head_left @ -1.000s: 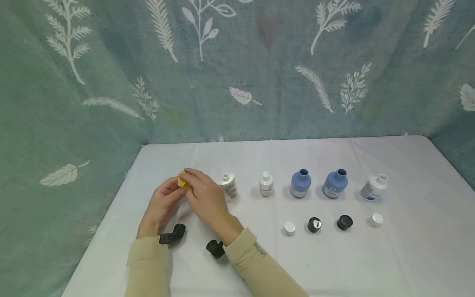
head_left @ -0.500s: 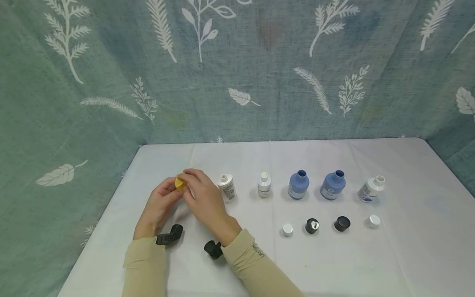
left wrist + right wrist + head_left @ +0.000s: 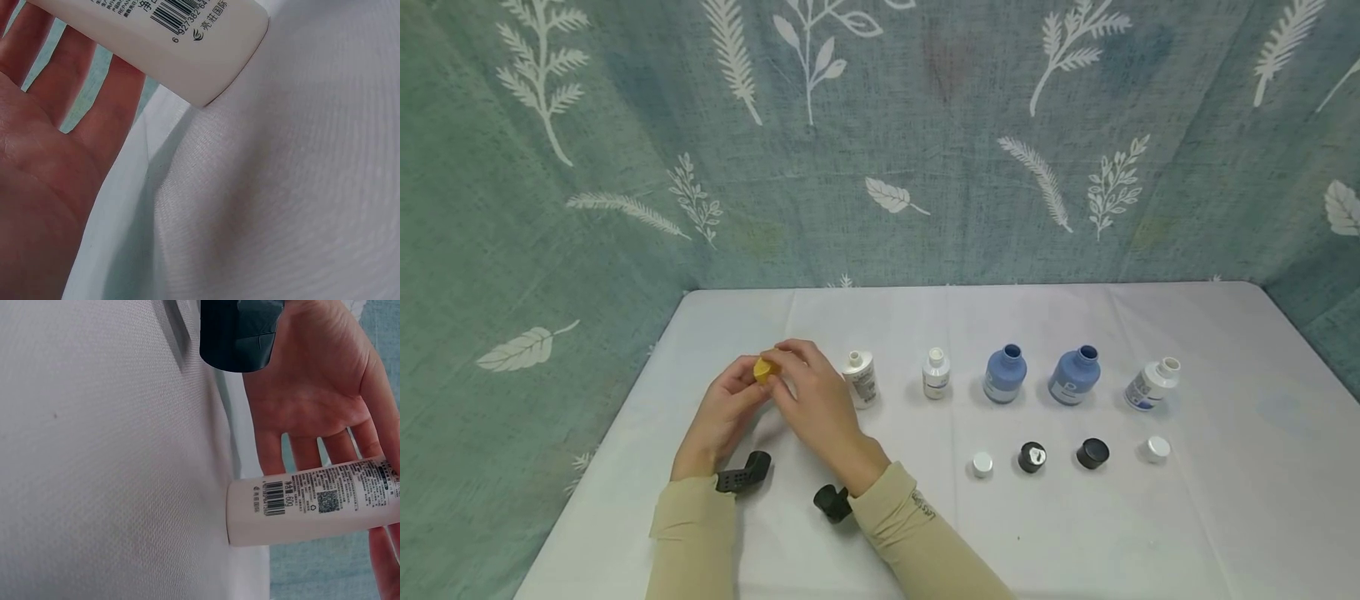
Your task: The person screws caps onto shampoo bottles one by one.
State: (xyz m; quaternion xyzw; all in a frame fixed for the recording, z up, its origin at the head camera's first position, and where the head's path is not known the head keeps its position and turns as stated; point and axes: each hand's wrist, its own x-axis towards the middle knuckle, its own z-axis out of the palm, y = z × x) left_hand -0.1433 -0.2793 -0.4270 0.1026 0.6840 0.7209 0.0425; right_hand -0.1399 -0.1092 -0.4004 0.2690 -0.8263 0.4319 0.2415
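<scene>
Both hands meet at a yellow cap [image 3: 765, 369] on the left side of the table. My right hand [image 3: 816, 404] pinches the cap with its fingertips. A white printed bottle [image 3: 312, 503] stands upright between the hands in the wrist views, its base on the cloth; its top is out of those views. My left hand [image 3: 721, 417] holds this bottle near its top, though the exact finger contact is hidden. In the left wrist view the bottle's lower body shows a barcode. From the head view the hands mostly cover it.
Right of the hands stand uncapped bottles: a white bottle [image 3: 861, 379], a smaller white bottle [image 3: 936, 375], two blue bottles [image 3: 1004, 375] [image 3: 1075, 377] and a tilted-looking white bottle [image 3: 1152, 383]. In front lie white caps [image 3: 982, 465] [image 3: 1156, 450] and black caps [image 3: 1032, 457] [image 3: 1092, 453].
The yellow cap shows a slightly different side between the fingers than a second ago. Both hands stay in nearly the same place; the head view shifts a little.
</scene>
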